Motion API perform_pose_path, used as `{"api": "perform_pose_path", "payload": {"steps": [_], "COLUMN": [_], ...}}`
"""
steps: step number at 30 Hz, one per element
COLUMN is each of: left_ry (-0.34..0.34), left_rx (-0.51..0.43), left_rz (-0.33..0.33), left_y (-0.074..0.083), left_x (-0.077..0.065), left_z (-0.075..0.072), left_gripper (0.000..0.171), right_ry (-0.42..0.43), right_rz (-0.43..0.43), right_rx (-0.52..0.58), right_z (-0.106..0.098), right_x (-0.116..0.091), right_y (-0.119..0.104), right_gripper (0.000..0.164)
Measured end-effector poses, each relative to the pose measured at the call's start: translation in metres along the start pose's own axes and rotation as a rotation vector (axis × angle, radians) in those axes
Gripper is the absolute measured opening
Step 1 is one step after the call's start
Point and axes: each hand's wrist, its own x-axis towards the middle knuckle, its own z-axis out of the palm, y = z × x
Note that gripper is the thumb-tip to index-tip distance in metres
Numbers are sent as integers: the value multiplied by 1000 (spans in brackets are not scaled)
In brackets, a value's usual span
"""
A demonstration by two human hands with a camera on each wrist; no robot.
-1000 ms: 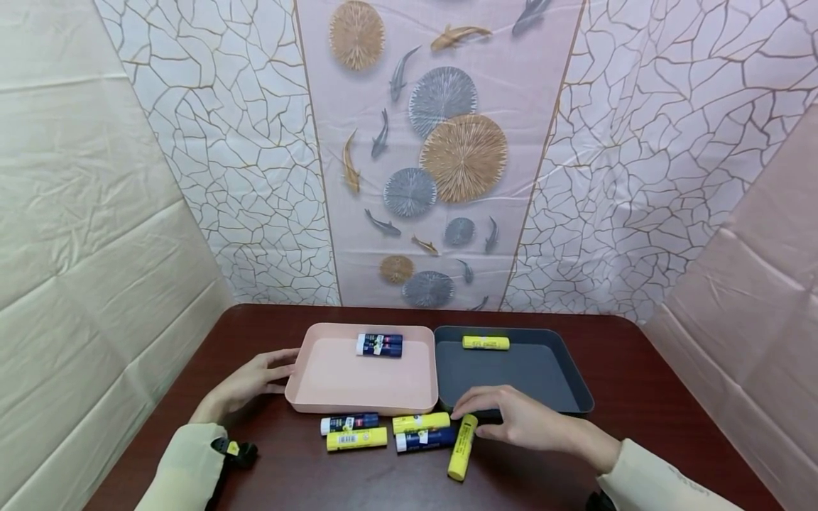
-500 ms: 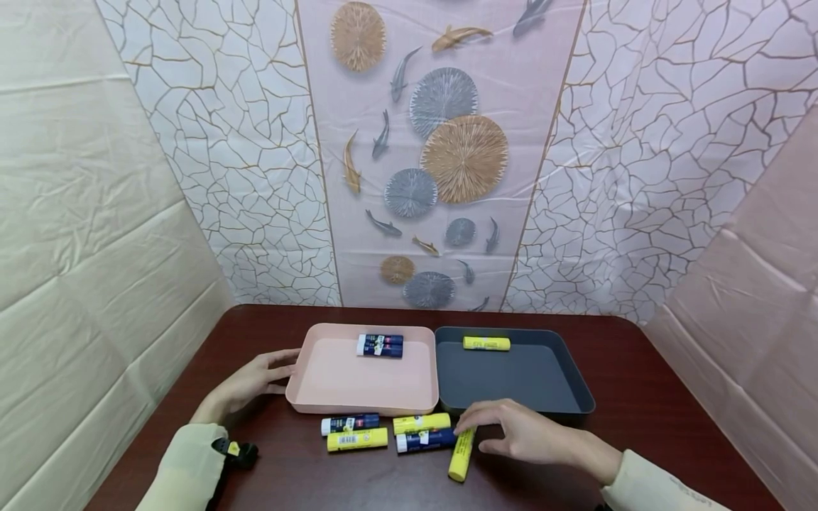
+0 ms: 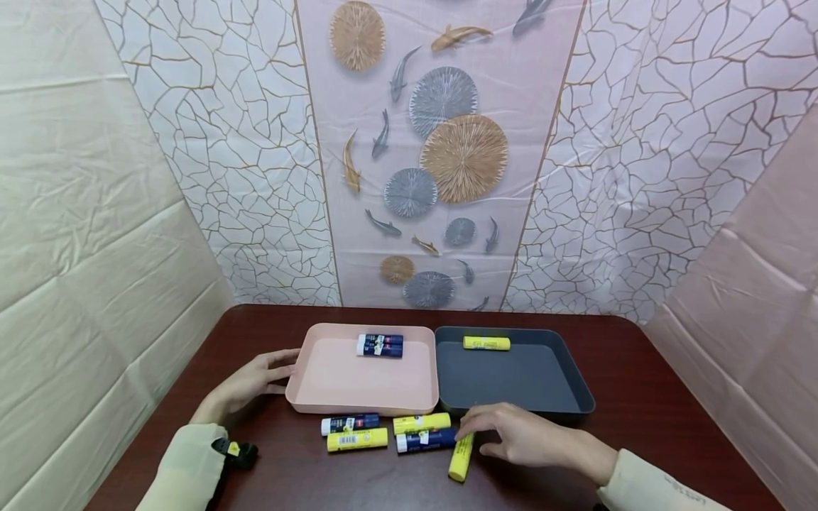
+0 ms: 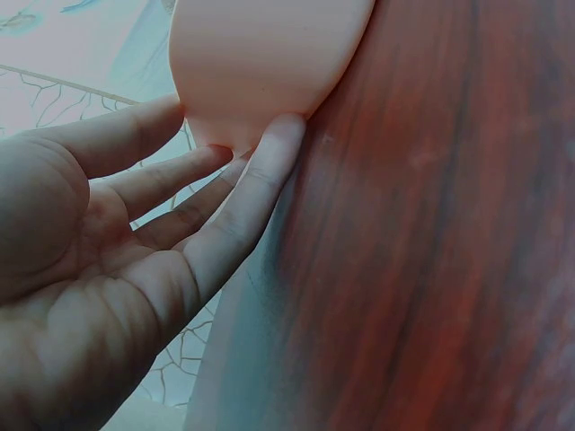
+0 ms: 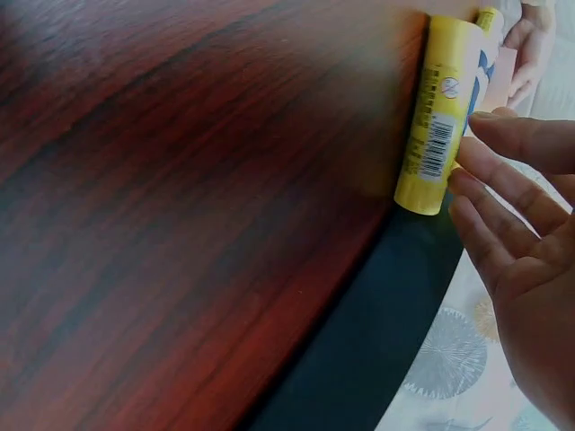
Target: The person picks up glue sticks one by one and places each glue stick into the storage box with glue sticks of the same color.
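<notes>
My left hand [image 3: 252, 380] touches the left wall of the pink tray [image 3: 332, 390] with its fingertips, fingers extended; the left wrist view shows them against the tray's corner [image 4: 269, 54]. My right hand [image 3: 517, 429] is over the far end of a slanted yellow glue stick [image 3: 461, 463], its fingertips at that end and its thumb off to the right. In the right wrist view, the fingertips lie close beside a yellow glue stick [image 5: 431, 135] with a barcode. Left of it lie a navy glue stick [image 3: 427, 440] and a yellow one [image 3: 422, 424].
Another navy glue stick [image 3: 350, 424] and yellow glue stick [image 3: 356, 439] lie before the pink tray. Two navy glue sticks [image 3: 380, 345] are inside it. The dark grey tray [image 3: 517, 383] adjoins it, holding one yellow glue stick [image 3: 487, 343]. A curtain stands behind the table [image 3: 287, 468].
My right hand has shifted slightly nearer and its fingers have come over the far end of the slanted yellow glue stick. The left hand stays at the pink tray.
</notes>
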Motion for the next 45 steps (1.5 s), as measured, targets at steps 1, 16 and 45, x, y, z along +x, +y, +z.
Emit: {"api": "perform_pose_path", "payload": {"steps": [1,16,45], "left_ry": [-1,-3,-1], "left_rx": [0,4,8], "left_rz": [0,5,2], "left_y": [0,-1,1], "left_x": [0,0,-1], "left_z": [0,2,0], "left_gripper": [62,61,62], "right_ry": [2,42,25], "right_rz": [-11,-74,-33], "right_rx": [-6,11,0], "right_z": [0,11,17], "right_x": [-1,-8,-6], "right_y": [0,7,6], "right_gripper": [40,40,45]}}
